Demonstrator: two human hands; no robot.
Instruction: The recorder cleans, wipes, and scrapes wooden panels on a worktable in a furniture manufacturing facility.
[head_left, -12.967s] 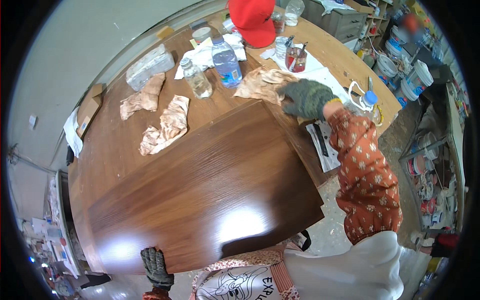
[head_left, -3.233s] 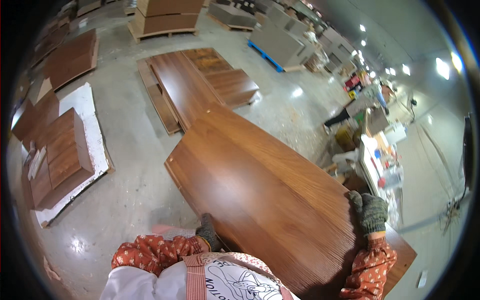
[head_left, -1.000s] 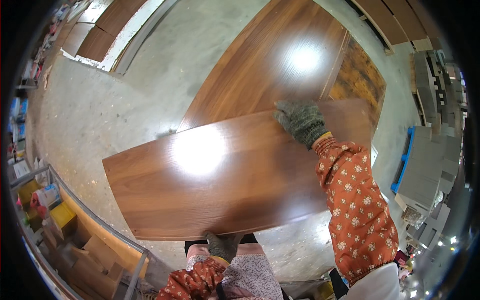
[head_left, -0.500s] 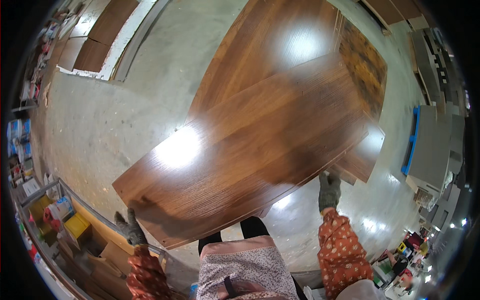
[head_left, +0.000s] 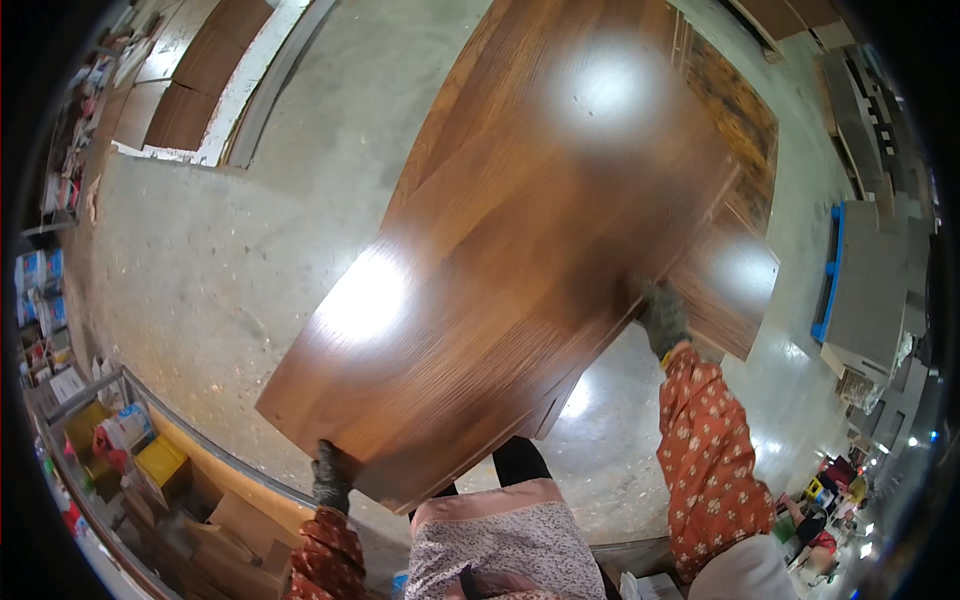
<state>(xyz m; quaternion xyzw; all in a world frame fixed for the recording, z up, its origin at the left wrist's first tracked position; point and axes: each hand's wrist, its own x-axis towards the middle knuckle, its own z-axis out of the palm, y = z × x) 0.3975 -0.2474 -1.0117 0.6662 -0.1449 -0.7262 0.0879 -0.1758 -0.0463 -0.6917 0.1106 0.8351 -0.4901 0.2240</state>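
A long brown wood-grain board (head_left: 500, 300) slants across the middle, held over other boards. My gloved left hand (head_left: 333, 478) is closed on its near left end, with fingers on the top face. Its right long edge is in the grip of my gloved right hand (head_left: 662, 318); some of those fingers are hidden. Under and beyond it lies another wood-grain board (head_left: 450, 100). To the right, a board with dark mottled patches (head_left: 740, 120) shows from beneath. A smaller wood-grain piece (head_left: 728, 285) sticks out beside my right hand.
At the near left stands a metal-framed cart (head_left: 215, 478) holding a yellow box (head_left: 162, 462) and cardboard. Stacked brown panels (head_left: 195, 85) lie at the far left. On the right is a grey panel stack (head_left: 865, 280) with a blue edge. People sit at the lower right.
The board has turned, its near left end swinging right and its far end blending over the board beyond. My left hand moved right with it; my right hand moved farther away along its edge.
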